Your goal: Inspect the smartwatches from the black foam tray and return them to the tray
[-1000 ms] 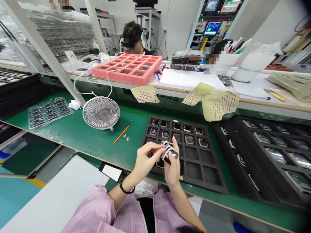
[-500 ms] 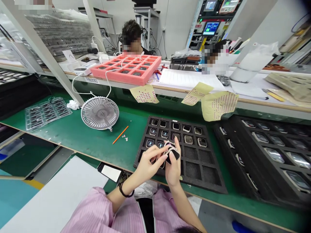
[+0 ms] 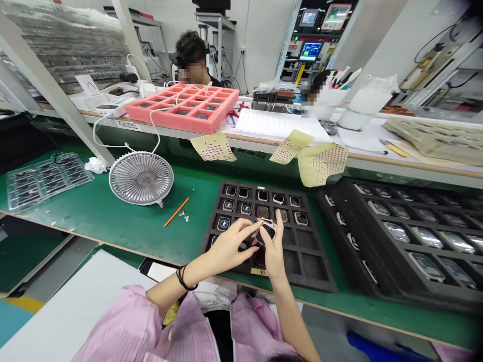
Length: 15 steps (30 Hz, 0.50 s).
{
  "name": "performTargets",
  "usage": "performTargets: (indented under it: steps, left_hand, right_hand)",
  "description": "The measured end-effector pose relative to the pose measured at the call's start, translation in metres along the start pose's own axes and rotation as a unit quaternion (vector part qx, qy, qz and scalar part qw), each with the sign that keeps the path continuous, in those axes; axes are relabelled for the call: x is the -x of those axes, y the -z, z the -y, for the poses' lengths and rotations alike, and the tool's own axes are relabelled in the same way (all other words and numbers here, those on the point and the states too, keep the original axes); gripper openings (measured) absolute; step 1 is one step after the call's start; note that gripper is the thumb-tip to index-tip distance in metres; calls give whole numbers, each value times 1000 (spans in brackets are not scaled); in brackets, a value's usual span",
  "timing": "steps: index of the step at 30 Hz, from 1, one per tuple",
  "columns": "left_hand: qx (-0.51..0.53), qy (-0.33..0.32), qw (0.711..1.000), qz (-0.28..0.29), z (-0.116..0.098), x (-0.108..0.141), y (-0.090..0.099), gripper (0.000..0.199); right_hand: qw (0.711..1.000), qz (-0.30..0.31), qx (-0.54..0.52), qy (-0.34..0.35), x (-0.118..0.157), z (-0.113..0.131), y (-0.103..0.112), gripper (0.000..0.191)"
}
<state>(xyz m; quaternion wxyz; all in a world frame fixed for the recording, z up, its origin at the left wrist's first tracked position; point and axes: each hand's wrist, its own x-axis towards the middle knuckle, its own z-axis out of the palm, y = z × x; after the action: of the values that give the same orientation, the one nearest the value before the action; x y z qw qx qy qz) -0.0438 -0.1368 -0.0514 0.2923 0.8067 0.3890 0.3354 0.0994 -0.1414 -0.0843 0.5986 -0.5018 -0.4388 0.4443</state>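
A smartwatch [image 3: 268,230] without a strap, with a dark screen and a pale case, is held up over the black foam tray [image 3: 314,236]. My right hand [image 3: 275,251] is closed around it, thumb across the front and fingers behind. My left hand [image 3: 230,246] reaches in from the left, its index fingertip at the watch's upper edge and its thumb lower down. Beneath the hands, the tray's square pockets hold several more smartwatches, some with lit faces such as the lit watch [image 3: 224,223]. My hands hide some of the middle and lower pockets.
A round fan [image 3: 141,178], an orange stick [image 3: 176,212] and small scraps lie left of the tray. Stacked black trays of watches [image 3: 400,251] stand at right. On the shelf ahead is a pink foam tray [image 3: 221,118]. Another person [image 3: 192,60] sits beyond.
The view has shifted, so the bench things appear further left. My left thumb has moved lower, away from the index finger. The smartwatch stays in my right hand.
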Motion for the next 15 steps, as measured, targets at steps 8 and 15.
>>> performTargets:
  steps: [8, 15]
  left_hand:
    - [-141, -64, 988, -14, 10, -16, -21, 57]
    - [-87, -48, 992, -80, 24, -2, -23, 45]
  right_hand:
    - [976, 44, 208, 56, 5, 1, -2, 87]
    - [989, 121, 88, -18, 15, 4, 6, 91]
